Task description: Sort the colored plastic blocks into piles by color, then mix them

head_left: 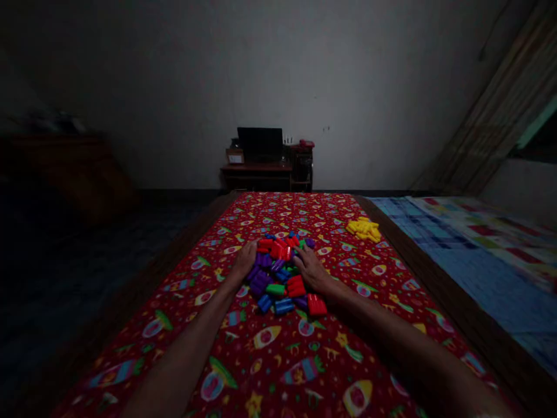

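Observation:
A heap of plastic building blocks in red, purple, blue and green lies on the red patterned cloth (265, 337). My left hand (246, 257) rests against the heap's left side, close to the purple blocks (261, 281) and a red block (264, 245); its fingers are mostly hidden. On the right side, my right hand (314, 270) lies over the edge of the heap with fingers stretched and apart, touching blocks near a red block (296, 285). At the heap's near edge sit a blue block (284, 306), a green block (275, 289) and another red block (317, 305).
A separate pile of yellow blocks (364, 229) lies farther off at the right. Beyond the cloth, a dark monitor (260, 144) stands on a low wooden desk (256, 168) by the wall. Bedding (470, 261) spreads to the right. The room is dim.

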`<state>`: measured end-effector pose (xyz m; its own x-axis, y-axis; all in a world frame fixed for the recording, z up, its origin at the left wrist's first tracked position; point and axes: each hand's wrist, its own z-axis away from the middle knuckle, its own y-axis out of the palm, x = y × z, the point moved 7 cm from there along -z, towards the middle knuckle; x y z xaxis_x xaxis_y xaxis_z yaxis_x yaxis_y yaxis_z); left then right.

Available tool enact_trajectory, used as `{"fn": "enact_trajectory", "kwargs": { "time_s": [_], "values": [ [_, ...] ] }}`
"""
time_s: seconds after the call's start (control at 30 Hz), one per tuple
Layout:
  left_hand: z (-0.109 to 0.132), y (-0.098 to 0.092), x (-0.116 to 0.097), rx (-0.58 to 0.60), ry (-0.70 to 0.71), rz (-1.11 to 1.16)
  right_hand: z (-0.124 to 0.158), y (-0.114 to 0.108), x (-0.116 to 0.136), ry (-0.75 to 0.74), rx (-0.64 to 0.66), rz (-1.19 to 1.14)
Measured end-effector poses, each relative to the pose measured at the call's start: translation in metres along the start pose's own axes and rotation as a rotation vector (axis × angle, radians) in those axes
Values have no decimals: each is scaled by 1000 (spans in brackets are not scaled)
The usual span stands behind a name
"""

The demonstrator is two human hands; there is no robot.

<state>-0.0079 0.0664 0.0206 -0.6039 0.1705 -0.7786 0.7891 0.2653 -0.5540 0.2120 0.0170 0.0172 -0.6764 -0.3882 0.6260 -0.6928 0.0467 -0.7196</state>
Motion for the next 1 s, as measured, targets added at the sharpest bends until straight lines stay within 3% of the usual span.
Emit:
{"fn": "enact_trajectory", "kwargs": {
  "time_s": [0.1, 0.2, 0.37, 0.47, 0.53, 0.6, 0.7, 0.87, 1.0],
  "values": [
    [-3, -9, 9, -17, -32, -11, -5, 7, 20, -126, 6, -52],
    [-3, -16, 13, -42, -28, 26, -14, -5, 28, -208, -17, -146],
    [0, -15, 6, -13, 27, 106, -52, -40, 16, -105, -116, -192],
    [1, -15, 3, -2, 28, 80, -77, -23, 32, -197, 56, -11],
    [1, -17, 2, -9, 23, 61, -83, 0, 45, -300, 236, 154],
    [1, -19, 2, -26, 11, 43, -84, 15, 50, -348, 336, 278],
    [3, -18, 1, -25, -6, 74, -81, 15, 46, -348, 341, 333],
    [8, -9, -5, 84, 8, 170, -72, -5, 29, -344, 322, 326],
    [8, -8, -8, 91, 43, 158, -69, -15, 17, -332, 314, 345]
  ]
}}
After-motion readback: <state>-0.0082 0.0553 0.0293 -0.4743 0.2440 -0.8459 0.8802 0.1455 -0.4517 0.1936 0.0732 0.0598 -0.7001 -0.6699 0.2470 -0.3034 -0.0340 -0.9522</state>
